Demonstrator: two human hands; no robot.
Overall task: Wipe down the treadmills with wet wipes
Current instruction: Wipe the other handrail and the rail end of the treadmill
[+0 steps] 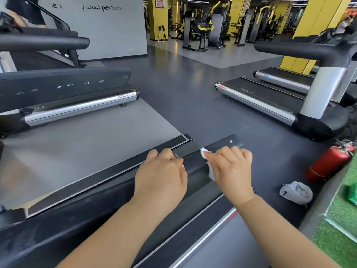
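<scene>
Wipe (pixel 203 152) in right hand (pixel 232 169) on treadmill rail (pixel 222 145); rag (pixel 296 192), extinguisher (pixel 328 163) nearby.

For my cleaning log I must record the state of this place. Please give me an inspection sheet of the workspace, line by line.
Surface: black rail of the near treadmill, with both hands on it.
Job's things: white wet wipe on the rail, at the right hand's fingertips.
Clutter: crumpled grey cloth and red fire extinguisher lying on the floor at the right.
Grippers: left hand curls its fingers over the rail; right hand holds the wipe against it.
Cables: nothing seen.
Surroundings: other treadmills, green turf, weight machines far behind.
</scene>
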